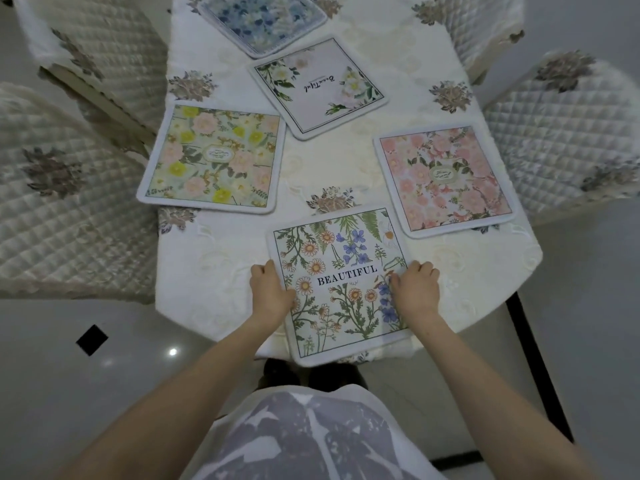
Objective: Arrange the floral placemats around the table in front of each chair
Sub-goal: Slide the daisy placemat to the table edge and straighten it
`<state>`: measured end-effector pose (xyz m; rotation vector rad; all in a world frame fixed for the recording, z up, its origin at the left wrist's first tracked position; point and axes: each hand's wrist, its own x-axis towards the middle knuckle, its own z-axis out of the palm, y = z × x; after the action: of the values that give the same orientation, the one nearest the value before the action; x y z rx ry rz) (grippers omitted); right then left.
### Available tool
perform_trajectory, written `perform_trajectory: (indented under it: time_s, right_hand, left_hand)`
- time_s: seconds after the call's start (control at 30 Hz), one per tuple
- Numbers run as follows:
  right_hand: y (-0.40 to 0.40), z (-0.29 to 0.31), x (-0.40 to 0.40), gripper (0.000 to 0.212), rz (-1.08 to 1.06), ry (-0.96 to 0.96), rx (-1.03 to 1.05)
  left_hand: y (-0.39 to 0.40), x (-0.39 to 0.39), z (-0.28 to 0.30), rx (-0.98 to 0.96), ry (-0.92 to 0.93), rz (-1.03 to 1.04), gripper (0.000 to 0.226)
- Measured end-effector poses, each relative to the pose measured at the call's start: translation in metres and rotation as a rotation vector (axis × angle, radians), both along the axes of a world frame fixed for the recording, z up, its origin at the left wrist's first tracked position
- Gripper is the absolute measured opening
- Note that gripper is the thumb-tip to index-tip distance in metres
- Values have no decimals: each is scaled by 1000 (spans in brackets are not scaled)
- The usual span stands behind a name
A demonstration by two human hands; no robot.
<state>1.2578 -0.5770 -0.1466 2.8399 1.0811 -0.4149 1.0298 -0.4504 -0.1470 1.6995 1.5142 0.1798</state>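
Your left hand grips the left edge of the nearest placemat, fingers curled around the border; your right hand clamps the right edge the same way. That mat lies flat at the near end of the table, slightly rotated, its near edge overhanging the table's rim. Printed wildflowers, daisies and blue blooms; block capitals read "BEAUTIFUL" across the centre.

Next out, left side: yellow-and-pink placemat, flat, in front of the near left quilted chair. It carries a small oval label, text too small to read.

Right side: pink floral placemat, flat, facing the right quilted chair. Oval label also illegible.

Mid-table: white-flower placemat, set at an angle, script reading "Beautiful" upside down to you.

Far end: blue floral placemat, blurred, its near corner just touching or overlapping the white-flower mat; cannot tell which.

A white embroidered tablecloth covers the table.
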Motion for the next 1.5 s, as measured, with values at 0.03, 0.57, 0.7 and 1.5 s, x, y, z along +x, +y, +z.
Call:
perform_trajectory:
  time_s: [0.03, 0.57, 0.7, 1.5]
  right_hand:
    - [-5, 0, -2, 48, -15, 2, 4]
    - [-36, -3, 10, 44, -161, 25, 52]
    - [-38, -5, 12, 44, -134, 1, 45]
    - [-38, -19, 12, 55, 438, 137, 133]
  left_hand:
    - [-1, -1, -1, 7, 3, -26, 40]
    - [-16, 18, -6, 46, 6, -216, 42]
    - [-17, 18, -7, 78, 25, -263, 41]
    - [-44, 32, -13, 389, 229, -709, 69]
